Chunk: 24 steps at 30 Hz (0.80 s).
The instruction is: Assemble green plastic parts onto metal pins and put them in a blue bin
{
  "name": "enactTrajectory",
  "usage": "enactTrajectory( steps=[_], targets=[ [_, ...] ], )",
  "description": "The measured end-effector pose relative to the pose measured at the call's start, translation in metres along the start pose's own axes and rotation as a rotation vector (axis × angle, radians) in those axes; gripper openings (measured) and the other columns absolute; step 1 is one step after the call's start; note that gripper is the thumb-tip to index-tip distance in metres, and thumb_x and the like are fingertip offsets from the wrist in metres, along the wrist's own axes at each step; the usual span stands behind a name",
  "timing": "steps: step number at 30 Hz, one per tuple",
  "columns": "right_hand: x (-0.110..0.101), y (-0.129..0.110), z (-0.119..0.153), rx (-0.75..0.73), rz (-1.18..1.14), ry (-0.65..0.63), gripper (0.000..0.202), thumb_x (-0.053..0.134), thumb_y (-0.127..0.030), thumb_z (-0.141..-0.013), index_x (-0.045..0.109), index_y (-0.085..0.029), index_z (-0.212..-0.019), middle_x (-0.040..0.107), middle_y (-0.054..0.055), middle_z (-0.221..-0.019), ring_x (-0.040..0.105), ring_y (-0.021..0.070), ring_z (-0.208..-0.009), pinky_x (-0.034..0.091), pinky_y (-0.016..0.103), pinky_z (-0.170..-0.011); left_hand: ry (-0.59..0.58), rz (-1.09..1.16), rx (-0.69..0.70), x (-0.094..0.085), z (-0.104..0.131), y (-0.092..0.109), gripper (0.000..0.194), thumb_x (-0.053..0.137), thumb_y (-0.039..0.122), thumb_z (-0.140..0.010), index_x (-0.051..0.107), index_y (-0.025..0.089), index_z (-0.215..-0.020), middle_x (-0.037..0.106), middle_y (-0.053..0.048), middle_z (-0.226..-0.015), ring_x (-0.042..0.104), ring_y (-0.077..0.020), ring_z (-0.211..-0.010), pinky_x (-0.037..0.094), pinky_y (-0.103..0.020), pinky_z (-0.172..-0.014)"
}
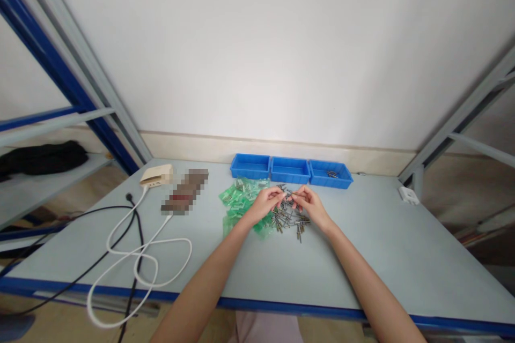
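Note:
Over a loose pile of small metal pin-like parts (pixel 284 221), my two hands work close together with fingertips pinched. My right hand (pixel 313 206) is closed on a thin metal pin (pixel 296 194) that points toward the other hand. My left hand (pixel 265 204) is closed too, but its fingers hide what it pinches. Green-tinted clear plastic bags (pixel 231 222), some with metal parts inside, lie beside and under my left hand. Behind the hands stand three blue bins: the left bin (pixel 250 174), the middle bin (pixel 289 178) and the right bin (pixel 332 181), which holds a few metal pins (pixel 332 174).
At left on the table (pixel 382 257) are a beige box-shaped device (pixel 157 174), a pixelated object (pixel 185 192), a looped white cable (pixel 189 252) and black cables (pixel 139 225). A white adapter (pixel 408 195) sits at far right. Metal frame posts flank the table, with a wall behind.

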State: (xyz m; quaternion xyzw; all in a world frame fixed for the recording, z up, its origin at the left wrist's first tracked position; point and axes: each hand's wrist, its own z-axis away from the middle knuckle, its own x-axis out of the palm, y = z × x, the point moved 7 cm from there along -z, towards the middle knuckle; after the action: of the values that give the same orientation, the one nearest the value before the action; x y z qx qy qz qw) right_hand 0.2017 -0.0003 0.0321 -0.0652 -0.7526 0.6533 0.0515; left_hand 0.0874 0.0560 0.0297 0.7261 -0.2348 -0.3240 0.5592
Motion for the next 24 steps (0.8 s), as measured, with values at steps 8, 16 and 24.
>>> enactTrajectory(
  steps=[8, 16, 24],
  targets=[
    [0.002, -0.002, 0.003, -0.084, 0.182, 0.05, 0.031, 0.054, -0.051, -0.076, 0.049, -0.021, -0.073, 0.065, 0.002, -0.074, 0.054, 0.013, -0.056, 0.04, 0.025, -0.05, 0.005, 0.012, 0.015, 0.0, -0.001, -0.006, 0.033, 0.051, 0.047, -0.081, 0.054, 0.014, -0.076, 0.048, 0.004, -0.054, 0.039, -0.0069, -0.043, 0.03, -0.019, -0.043],
    [0.002, -0.01, 0.009, -0.169, 0.635, 0.036, 0.041, 0.038, -0.043, -0.088, 0.05, -0.02, -0.057, 0.051, -0.002, -0.053, 0.046, 0.013, -0.053, 0.034, 0.025, -0.057, 0.094, -0.075, 0.029, -0.005, 0.001, 0.002, 0.041, 0.044, 0.048, -0.084, 0.045, 0.016, -0.059, 0.041, 0.004, -0.048, 0.037, -0.0073, -0.042, 0.029, -0.021, -0.044],
    [-0.003, -0.005, 0.005, -0.176, 0.557, 0.07, 0.028, 0.044, -0.043, -0.086, 0.059, -0.02, -0.077, 0.057, -0.002, -0.062, 0.048, 0.0134, -0.056, 0.036, 0.025, -0.057, 0.098, -0.054, 0.018, -0.005, 0.0, -0.004, 0.033, 0.05, 0.047, -0.081, 0.055, 0.015, -0.076, 0.045, 0.005, -0.049, 0.037, -0.0077, -0.042, 0.029, -0.02, -0.044]
  ],
)
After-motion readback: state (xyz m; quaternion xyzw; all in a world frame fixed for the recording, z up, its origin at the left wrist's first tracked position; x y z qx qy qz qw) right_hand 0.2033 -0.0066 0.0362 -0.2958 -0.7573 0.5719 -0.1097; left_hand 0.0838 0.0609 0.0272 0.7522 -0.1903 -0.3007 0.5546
